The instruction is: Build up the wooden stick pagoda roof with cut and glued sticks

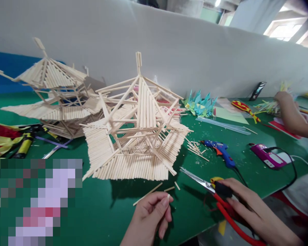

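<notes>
My left hand (154, 215) is closed in a pinch over the near table edge. A short pale wooden stick (168, 196) pokes up between thumb and forefinger; most of it is hidden. To the right, my right hand (248, 205) grips scissors (199, 179) with red handles, blades pointing left toward the model. Dark and yellow parts show beside its fingertips; I cannot tell what they are. Beyond both hands stands a pavilion model (133, 167) of wooden sticks, its upper roof partly covered. Loose cut sticks (154, 191) lie just behind my left hand.
A finished-looking stick pagoda (59, 77) stands at left. Right of the model lie stick offcuts (197, 148), a blue glue gun (220, 150) and a purple power strip (268, 157) with cords. A turquoise paper piece (200, 104) sits behind. Another person's arm (290, 114) reaches in at right.
</notes>
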`<state>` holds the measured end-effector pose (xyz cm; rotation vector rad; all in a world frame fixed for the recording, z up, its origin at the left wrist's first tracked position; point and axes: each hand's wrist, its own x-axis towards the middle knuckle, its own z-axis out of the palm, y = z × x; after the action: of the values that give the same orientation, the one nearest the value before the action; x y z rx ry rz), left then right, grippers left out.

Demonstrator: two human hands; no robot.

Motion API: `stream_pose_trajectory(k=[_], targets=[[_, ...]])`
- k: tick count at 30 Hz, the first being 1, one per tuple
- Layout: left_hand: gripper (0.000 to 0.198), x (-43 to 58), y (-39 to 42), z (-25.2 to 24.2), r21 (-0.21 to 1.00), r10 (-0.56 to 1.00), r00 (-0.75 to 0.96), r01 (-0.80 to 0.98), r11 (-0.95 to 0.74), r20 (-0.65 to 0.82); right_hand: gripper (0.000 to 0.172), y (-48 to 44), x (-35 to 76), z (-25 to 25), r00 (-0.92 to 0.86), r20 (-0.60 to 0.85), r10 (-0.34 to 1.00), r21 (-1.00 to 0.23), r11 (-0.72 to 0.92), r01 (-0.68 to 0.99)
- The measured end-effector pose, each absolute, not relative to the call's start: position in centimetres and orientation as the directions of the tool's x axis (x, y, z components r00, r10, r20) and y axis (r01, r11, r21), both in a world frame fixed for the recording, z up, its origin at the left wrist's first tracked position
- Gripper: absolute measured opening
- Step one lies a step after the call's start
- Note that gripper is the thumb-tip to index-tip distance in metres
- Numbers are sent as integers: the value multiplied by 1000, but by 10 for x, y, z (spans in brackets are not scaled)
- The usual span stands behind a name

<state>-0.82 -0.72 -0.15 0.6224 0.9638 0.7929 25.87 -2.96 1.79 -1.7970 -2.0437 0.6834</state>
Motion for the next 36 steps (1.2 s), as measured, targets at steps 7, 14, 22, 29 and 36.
stream_pose_trajectory(k=[7, 14, 22, 29, 36], targets=[[23, -11, -12, -1, 862, 871, 297, -213, 459, -391, 41, -50, 219, 24, -157, -278, 948, -648, -64, 759], [26, -16, -16, -1, 900, 901, 273, -186, 394, -338, 60, -47, 192, 21, -160, -241, 957, -651, -36, 759], [22, -21, -18, -6, 955, 935, 269, -118, 272, -233, 61, -47, 186, 22, -194, -228, 954, -639, 4, 769], [17, -21, -16, -1, 967, 939, 255, -47, 251, -232, 62, -44, 183, 23, -232, -181, 956, -643, 63, 763], [17, -23, -17, 0, 965, 941, 251, -69, 252, -227, 57, -42, 182, 25, -211, -190, 959, -669, 30, 742]])
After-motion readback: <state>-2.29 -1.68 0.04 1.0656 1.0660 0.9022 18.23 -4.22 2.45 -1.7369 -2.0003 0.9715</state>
